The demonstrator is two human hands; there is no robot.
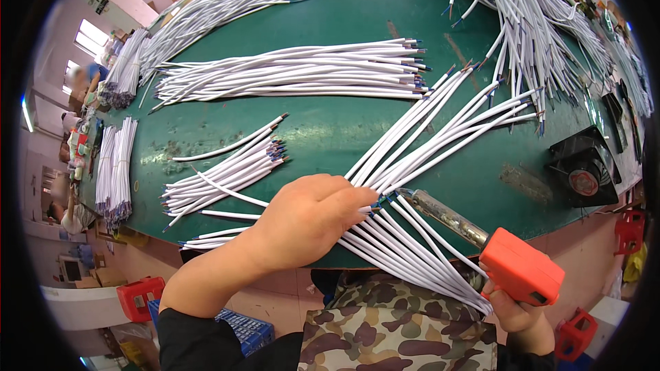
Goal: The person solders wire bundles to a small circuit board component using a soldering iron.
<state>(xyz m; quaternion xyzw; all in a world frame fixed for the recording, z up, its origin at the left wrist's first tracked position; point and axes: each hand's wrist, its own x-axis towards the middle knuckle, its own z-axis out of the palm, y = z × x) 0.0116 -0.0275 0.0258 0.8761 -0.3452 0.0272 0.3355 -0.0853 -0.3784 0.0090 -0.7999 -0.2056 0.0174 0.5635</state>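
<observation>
My left hand [306, 216] is closed in a pinch on a short white cable [237, 196], near its end with blue wires. Closed round the red grip of a soldering gun [520, 266] is my right hand [512, 310]. The gun's metal barrel [450, 218] points left, its tip close to the pinched cable end. A fan of white cables [412, 251] lies over the table's near edge below the barrel. More white cables [405, 137] stretch up and right from the fingers. Left of my hand lies a stack of short white cables [227, 178] with dark, blue-tinged ends.
Long white cable bundles [295, 75] lie across the green table [330, 20]. A large cable heap [529, 34] covers the far right. A black fan [584, 172] stands at the right edge. Red stools [139, 297] and a blue crate [247, 333] are below. Other people sit far left.
</observation>
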